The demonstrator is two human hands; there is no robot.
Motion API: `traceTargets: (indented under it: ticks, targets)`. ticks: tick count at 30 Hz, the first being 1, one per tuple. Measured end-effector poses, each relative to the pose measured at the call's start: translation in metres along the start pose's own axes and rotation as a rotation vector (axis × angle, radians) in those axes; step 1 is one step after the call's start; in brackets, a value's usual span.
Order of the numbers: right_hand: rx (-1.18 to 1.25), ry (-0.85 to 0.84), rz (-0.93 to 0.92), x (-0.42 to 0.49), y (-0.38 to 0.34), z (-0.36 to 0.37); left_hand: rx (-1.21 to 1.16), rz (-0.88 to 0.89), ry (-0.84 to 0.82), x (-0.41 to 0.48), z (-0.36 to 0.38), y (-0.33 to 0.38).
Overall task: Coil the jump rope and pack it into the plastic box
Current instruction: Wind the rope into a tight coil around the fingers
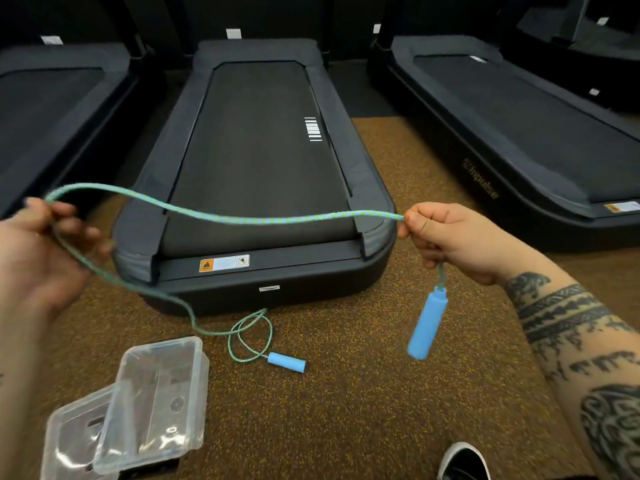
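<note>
Early stage: your right hand (446, 237) pinches the rope (242, 218) just above one dangling handle (427, 327); your left hand (45, 244) grips it farther along. No coil formed yet. Far handle (286, 362) on floor; box (162, 393) open, unfilled, lid (76, 441) beside.
</note>
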State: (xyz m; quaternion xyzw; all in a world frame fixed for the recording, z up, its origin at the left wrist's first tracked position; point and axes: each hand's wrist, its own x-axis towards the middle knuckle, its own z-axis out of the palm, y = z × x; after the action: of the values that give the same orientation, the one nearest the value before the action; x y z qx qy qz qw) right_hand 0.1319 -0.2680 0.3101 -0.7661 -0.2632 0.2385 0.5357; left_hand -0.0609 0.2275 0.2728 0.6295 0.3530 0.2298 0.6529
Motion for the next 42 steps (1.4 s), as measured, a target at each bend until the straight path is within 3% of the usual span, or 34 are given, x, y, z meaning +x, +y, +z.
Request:
traceTargets:
  ticks: [3,5,7,9,13,19,25,29,33,36,42]
  targets:
    - [-0.001,-0.081,-0.025,0.003,-0.011,0.018,0.44,0.004,-0.123,-0.051,0.061,0.027]
    - [-0.132,-0.129,-0.062,0.005,-0.021,0.034,0.78,0.153,-0.186,-0.101,0.114,0.038]
    - [-0.273,-0.181,-0.087,0.008,-0.029,0.049,0.935,0.308,-0.26,-0.133,0.148,0.044]
    - [-0.352,-0.226,-0.076,0.009,-0.033,0.062,0.786,0.334,-0.398,-0.151,0.177,0.038]
    - [-0.426,-0.216,-0.092,0.012,-0.035,0.08,0.522,0.172,-0.747,-0.172,0.216,0.016]
    - [-0.233,-0.176,0.01,0.011,-0.027,0.068,0.655,0.271,-0.638,-0.157,0.214,0.014]
    - [-0.162,-0.152,-0.02,0.015,-0.02,0.054,0.031,0.061,-0.511,-0.139,0.205,0.019]
    - [-0.306,-0.001,-0.105,0.018,-0.016,0.05,-0.105,-0.001,-0.558,-0.135,0.201,0.019]
    - [-0.197,0.137,-0.176,0.018,-0.023,0.054,-0.113,-0.15,-0.709,-0.143,0.202,0.022]
    - [-0.234,0.094,-0.22,0.017,-0.027,0.056,-0.06,-0.216,-0.855,-0.152,0.206,0.027]
    - [-0.343,0.036,-0.233,0.016,-0.025,0.061,-0.025,-0.153,-0.887,-0.167,0.218,0.025]
